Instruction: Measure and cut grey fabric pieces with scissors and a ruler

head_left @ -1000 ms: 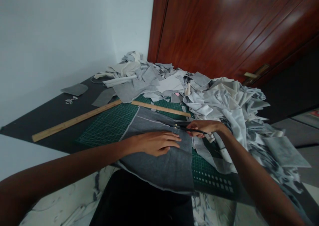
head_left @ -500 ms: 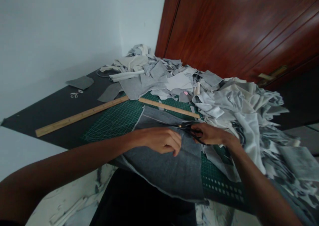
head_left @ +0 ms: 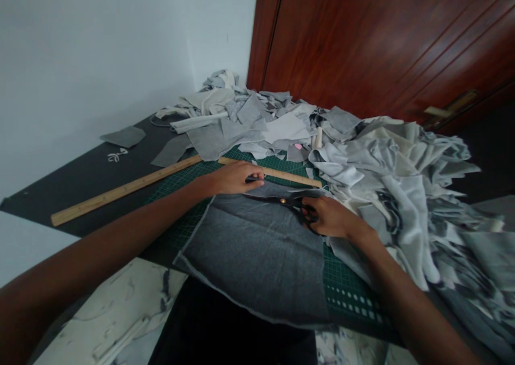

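Note:
A dark grey piece of fabric (head_left: 257, 252) lies over the green cutting mat (head_left: 341, 279), its near edge hanging at the table's front. My right hand (head_left: 332, 216) is closed around the handles of black scissors (head_left: 284, 201), whose blades point left along the fabric's far edge, partly open. My left hand (head_left: 237, 177) pinches that far edge near the blade tips, fingers closed on the cloth. Just beyond it lies a short wooden ruler (head_left: 289, 177), partly hidden by the hand.
A longer wooden ruler (head_left: 124, 191) lies on the black table (head_left: 80, 177) at left, near a grey scrap (head_left: 124, 136) and white string (head_left: 116, 155). A large heap of fabric scraps (head_left: 374, 156) runs along the back and right, against a wooden door (head_left: 362, 43).
My left hand has moved from above the fabric's middle to its far edge and taken hold there. The scissors have shifted slightly left; the view has turned a little.

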### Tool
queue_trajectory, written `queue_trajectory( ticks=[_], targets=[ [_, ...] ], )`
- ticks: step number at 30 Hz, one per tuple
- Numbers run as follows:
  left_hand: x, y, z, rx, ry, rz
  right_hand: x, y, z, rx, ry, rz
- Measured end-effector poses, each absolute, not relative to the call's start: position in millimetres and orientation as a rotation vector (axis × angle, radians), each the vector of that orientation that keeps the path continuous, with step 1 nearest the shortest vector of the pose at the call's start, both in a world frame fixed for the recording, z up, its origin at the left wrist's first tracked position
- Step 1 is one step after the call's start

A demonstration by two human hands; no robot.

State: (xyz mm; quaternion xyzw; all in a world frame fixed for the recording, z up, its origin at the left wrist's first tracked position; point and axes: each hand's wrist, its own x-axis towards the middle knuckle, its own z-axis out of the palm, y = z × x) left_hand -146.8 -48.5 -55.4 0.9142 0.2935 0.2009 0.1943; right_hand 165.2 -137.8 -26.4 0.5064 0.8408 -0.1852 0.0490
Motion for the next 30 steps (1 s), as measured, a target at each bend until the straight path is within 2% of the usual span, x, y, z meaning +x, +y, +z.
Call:
queue_trajectory(
  ticks=[5, 23, 30],
  targets=[
    [-149, -34, -60, 2.426, 0.688, 0.559, 163, -136, -25, 1.543, 2.600, -0.581],
    [-151, -33, -66, 2.349, 0.700, 0.618, 167, -146, -32, 1.563, 2.635, -0.425],
    [-151, -32, -65, 2.364, 0.691, 0.612, 164, -147, -27, 1.571, 2.599, -0.514]
  ],
)
